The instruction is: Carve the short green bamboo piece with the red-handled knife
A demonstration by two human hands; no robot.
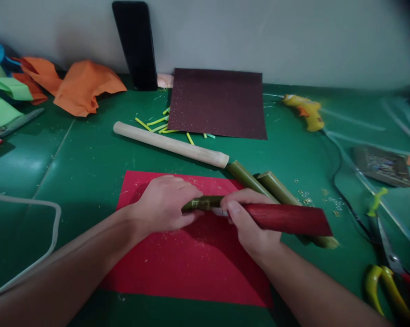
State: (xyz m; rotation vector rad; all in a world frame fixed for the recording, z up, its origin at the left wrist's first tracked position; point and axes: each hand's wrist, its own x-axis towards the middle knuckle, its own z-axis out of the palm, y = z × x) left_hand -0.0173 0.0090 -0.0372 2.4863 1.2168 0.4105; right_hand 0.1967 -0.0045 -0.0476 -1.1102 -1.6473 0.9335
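The left hand (171, 202) is closed round a green bamboo piece (208, 202) above the red sheet (191, 263); the right hand (251, 222) grips a red-handled knife (283, 219), its blade against the bamboo.

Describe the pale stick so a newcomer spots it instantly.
On the green table, find the bright red rectangular sheet. Just beyond its far edge lies the long, pale, round wooden stick, whose whitish colour sets it apart from the two olive-green tubes by its right end.
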